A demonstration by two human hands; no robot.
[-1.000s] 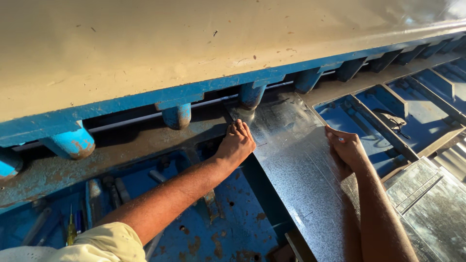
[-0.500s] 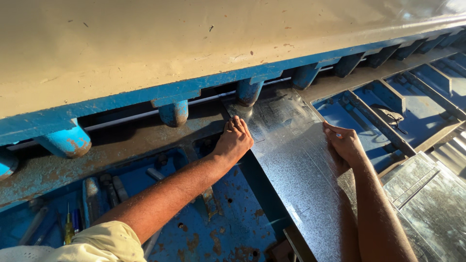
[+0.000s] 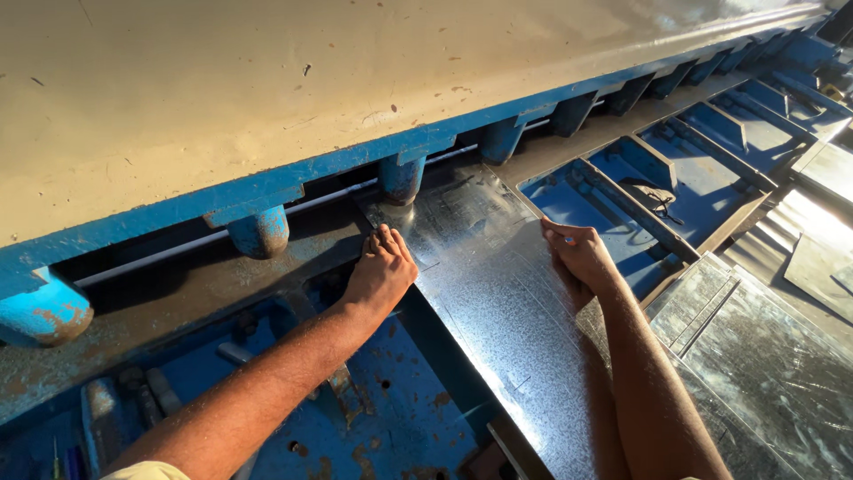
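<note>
While one galvanized sheet (image 3: 498, 302) lies under the blue shear, left hand (image 3: 380, 276) presses flat on its left edge. Right hand (image 3: 579, 256) grips its right edge. Five blue hold-down cylinders (image 3: 402, 178) line up above the sheet.

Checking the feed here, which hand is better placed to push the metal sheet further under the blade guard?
Left hand: it lies flat against the metal sheet edge near the clamps. The right hand only grips the side edge.

Bare forearms, no gloves; pale yellow sleeve (image 3: 147, 470) on L arm.
</note>
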